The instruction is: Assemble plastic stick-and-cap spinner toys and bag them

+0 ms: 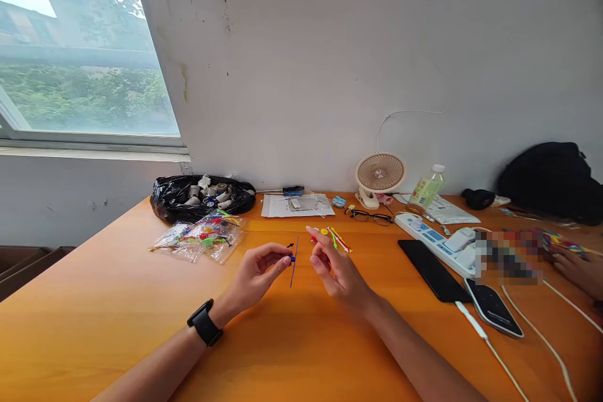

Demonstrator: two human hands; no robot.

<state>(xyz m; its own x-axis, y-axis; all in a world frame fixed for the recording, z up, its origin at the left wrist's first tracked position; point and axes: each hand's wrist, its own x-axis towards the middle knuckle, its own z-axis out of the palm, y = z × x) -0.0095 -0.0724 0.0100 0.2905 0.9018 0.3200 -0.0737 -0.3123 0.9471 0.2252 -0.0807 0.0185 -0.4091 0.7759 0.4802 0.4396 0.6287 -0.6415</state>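
Observation:
My left hand (257,276), a black watch (205,323) on its wrist, pinches the small blue hub of a thin, propeller-like blue piece (294,270). Its long narrow blade stands nearly upright, seen edge-on, and a small black pointed tip shows above the fingers. To the right, apart from that piece, my right hand (342,276) is raised with its index finger stretched out and the other fingers bent; nothing shows in it. Just behind the right hand lie coloured plastic sticks (340,240) with arrow-like ends, and a yellow round part (324,232).
Clear bags of coloured parts (202,239) lie at left before a black bag (164,198) of rubbish. Behind are papers (277,206), a fan (380,173), glasses (372,217) and a bottle (424,190). A power strip (431,239), phone (431,270), cables and another person's hand (577,270) are at right.

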